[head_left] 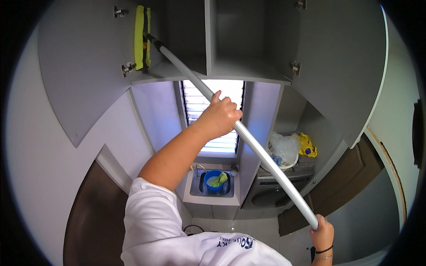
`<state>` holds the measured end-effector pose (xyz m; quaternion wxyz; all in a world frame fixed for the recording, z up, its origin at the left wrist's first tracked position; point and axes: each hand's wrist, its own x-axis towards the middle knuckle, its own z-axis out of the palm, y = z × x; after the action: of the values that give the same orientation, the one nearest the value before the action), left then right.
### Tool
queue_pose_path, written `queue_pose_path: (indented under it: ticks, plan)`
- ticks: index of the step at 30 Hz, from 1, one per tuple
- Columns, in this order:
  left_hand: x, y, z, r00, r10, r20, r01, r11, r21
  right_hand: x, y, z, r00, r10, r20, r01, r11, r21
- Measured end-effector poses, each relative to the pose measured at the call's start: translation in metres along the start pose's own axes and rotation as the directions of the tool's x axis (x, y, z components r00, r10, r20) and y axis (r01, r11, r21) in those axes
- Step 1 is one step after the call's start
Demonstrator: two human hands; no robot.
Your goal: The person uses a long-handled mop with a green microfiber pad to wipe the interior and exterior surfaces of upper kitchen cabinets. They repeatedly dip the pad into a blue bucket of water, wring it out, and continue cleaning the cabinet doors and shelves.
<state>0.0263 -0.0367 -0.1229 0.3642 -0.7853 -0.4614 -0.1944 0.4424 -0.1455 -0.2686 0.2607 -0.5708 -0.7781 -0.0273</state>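
Observation:
My left hand (222,114) is wrapped around the middle of a ribbed silver telescopic pole (266,159). Lower down on the right, my right hand (322,232) grips the pole's bottom end. The pole slants up to the left, joined by a dark connector to a flat mop head with a lime-green cloth pad (139,40). That pad stands upright at the left side of an open overhead cabinet (208,40), between two hinges. Whether it touches the panel there, I cannot tell.
Open cabinet doors flank me, left (80,76) and right (339,66). Below are a louvred window (219,146) and a metal sink (196,189) holding a blue basin (208,187) with a green cloth (218,180). A front-loading machine (266,196) carries a plastic bag (283,146) and yellow item (307,145).

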Motion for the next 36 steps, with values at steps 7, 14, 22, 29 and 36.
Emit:
queue_pose_path:
  ticks: [7,14,22,29,36]
  plan:
    - [0.012,-0.021,0.000,0.984,0.050,-0.172,-0.035,0.996,0.085,-0.025,-0.015,0.010,0.935,0.070,0.346,-0.236,0.855,0.463]
    - [0.043,-0.066,0.001,0.988,-0.020,-0.153,0.039,0.991,0.126,-0.007,-0.055,-0.013,0.935,0.058,0.350,-0.240,0.831,0.503]
    - [0.052,-0.113,0.048,0.852,-0.457,-0.255,0.479,0.878,0.028,0.079,-0.088,0.068,0.973,-0.014,0.230,-0.125,0.805,0.580]
    - [0.027,-0.130,0.092,0.883,-0.464,-0.064,0.468,0.880,0.080,0.146,-0.125,0.080,0.975,-0.163,0.149,0.081,0.892,0.444]
    - [0.029,-0.145,0.108,0.838,-0.545,-0.028,0.544,0.838,-0.036,0.171,-0.170,0.075,0.974,-0.195,0.111,0.166,0.959,0.231]
